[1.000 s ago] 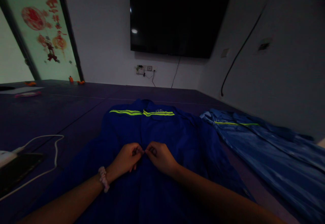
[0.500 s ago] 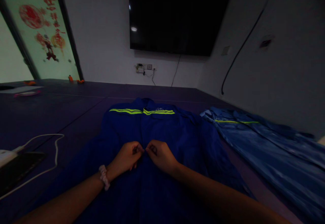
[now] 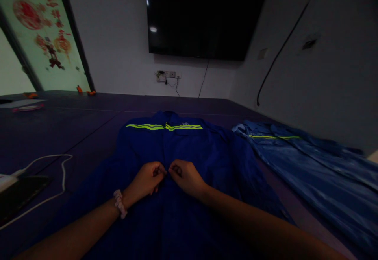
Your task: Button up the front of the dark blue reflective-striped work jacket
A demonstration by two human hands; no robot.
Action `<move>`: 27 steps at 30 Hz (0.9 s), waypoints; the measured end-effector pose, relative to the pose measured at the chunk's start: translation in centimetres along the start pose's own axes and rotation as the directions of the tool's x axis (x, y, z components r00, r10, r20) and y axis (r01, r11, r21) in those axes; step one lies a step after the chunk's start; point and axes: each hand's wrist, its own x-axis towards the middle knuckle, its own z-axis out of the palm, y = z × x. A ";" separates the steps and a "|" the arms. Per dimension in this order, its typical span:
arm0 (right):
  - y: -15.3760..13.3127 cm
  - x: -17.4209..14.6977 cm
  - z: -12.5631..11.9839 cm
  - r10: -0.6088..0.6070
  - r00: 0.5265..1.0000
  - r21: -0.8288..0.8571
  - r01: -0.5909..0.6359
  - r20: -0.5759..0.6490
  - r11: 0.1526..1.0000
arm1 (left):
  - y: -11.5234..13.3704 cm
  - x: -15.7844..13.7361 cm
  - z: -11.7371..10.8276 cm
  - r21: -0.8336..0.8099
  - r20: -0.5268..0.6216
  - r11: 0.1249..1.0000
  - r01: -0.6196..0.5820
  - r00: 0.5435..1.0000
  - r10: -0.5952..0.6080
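A dark blue work jacket with yellow-green reflective stripes across the chest lies spread out, front side up, its collar away from me. Over the middle of its front placket, my left hand pinches the cloth between thumb and forefinger. Close beside it, a small gap away, my right hand is closed in a similar pinch on the placket. Whether a button or other fastener sits between the fingertips is too dark and small to see. A pale scrunchie circles my left wrist.
To the right lies a lighter blue garment with a yellow stripe. A dark phone and a white cable are at the left on the purple surface. A large black television hangs on the far wall.
The view has shifted slightly, so the scene sits a little higher and further left. Both hands keep their pinch at the placket, with only tiny finger movement.
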 end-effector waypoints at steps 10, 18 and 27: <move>0.0 0.0 0.0 0.009 1.000 -0.032 -0.008 0.013 0.999 | -0.1 0.0 0.0 0.032 0.004 0.999 -0.010 1.000 0.010; 0.0 0.0 0.0 0.000 1.000 -0.040 0.001 0.015 0.999 | 0.1 -0.2 0.1 0.053 -0.012 0.998 -0.032 0.999 0.033; 0.0 0.0 -0.2 -0.010 1.000 -0.041 0.011 0.021 0.999 | 0.6 -0.4 0.1 0.056 -0.013 0.998 -0.019 1.000 0.020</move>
